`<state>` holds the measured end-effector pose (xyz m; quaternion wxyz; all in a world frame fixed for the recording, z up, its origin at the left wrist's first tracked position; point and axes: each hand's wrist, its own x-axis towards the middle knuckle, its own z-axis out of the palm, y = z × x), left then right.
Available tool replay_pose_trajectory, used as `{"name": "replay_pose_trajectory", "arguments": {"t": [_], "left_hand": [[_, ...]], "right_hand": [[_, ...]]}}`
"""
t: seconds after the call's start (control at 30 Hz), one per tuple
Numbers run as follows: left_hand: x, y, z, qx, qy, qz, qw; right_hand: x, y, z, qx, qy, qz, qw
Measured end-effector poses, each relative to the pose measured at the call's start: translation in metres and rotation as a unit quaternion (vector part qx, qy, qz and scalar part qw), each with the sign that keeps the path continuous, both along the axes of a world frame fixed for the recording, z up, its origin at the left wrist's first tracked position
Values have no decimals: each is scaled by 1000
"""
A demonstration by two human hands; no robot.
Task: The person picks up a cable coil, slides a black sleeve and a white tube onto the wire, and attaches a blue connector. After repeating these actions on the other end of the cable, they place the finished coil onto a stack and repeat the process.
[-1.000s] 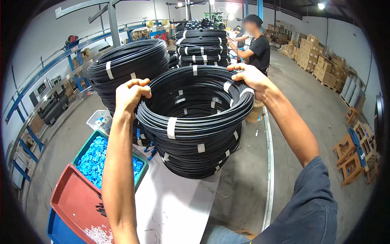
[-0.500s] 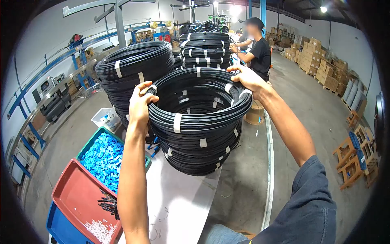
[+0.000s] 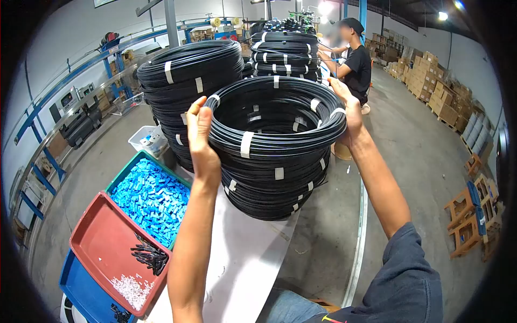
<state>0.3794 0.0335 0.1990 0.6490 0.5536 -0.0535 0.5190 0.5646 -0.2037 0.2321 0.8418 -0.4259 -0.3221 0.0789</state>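
Pressing in from opposite sides, both hands hold the top coil of black cable between them. The left hand is spread flat, fingers straight and pointing up, its palm against the coil's near-left edge. The right hand does the same on the far-right edge, fingers stretched upward along the rim. Neither hand curls around the cable; the squeeze of two flat palms seems to be what keeps the wide, floppy ring level and round.

The coil sits directly on a stack of like coils, which stands on the pale worktop between the forearms. White tape bands wrap each coil at intervals, apparently to keep the turns from springing apart.

Below the left forearm lie a green tray of small blue pieces, a red tray with a few black and white bits, and a blue tray. Beyond the left hand rises a taller stack. Past the right hand a co-worker stands at more coils, well apart.
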Motion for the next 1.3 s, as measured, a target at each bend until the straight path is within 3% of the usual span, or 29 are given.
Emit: {"name": "replay_pose_trajectory", "arguments": {"t": [0.07, 0.23, 0.5, 0.6, 0.63, 0.67, 0.77, 0.8, 0.83, 0.9, 0.93, 0.97, 1.07, 1.13, 1.17, 1.23, 1.3], "left_hand": [[11, -8, 0, 1, 1, 78, 997], [11, -15, 0, 31, 38, 130, 990], [13, -4, -7, 80, 28, 140, 986], [14, 0, -7, 124, 35, 179, 975], [12, -1, -7, 124, 35, 178, 975], [10, -1, -6, 110, 48, 155, 981], [12, 6, -11, 99, 55, 120, 986], [12, 9, -12, 107, 49, 107, 987], [10, 9, -10, 107, 48, 110, 987], [3, 10, -7, 63, 20, 141, 988], [-4, 19, -6, 79, 46, 141, 986], [-10, 30, -1, 75, 68, 136, 986], [-12, 48, 22, 29, -36, 180, 983], [-24, 67, 34, 102, 11, 247, 964], [-27, 76, 38, 133, 8, 268, 954], [-35, 96, 39, 203, 62, 321, 923], [-35, 111, 38, 187, 79, 312, 928]], "right_hand": [[14, 3, -1, -9, 14, 4, 1000], [22, -3, 9, -81, 24, -7, 996], [34, 1, -7, 57, 72, 46, 995], [18, -2, 1, 34, 76, 28, 996], [27, -4, 0, 0, 40, 69, 997], [32, -6, -2, -34, 4, 110, 993], [20, -11, 11, -112, 7, 96, 989], [-1, -14, 22, -141, 4, 11, 990], [9, -23, 27, -212, 7, 44, 976], [6, -34, 29, -300, -18, -152, 942], [13, -40, 37, -343, -65, -145, 926], [14, -46, 36, -354, -93, -193, 910], [-9, -53, 54, -318, -243, -248, 882], [-27, -48, 72, -269, -312, -271, 870], [-29, -47, 82, -305, -349, -264, 846], [-32, -25, 95, -260, -327, -184, 889], [-39, 20, 103, -217, -228, -82, 946]]}}
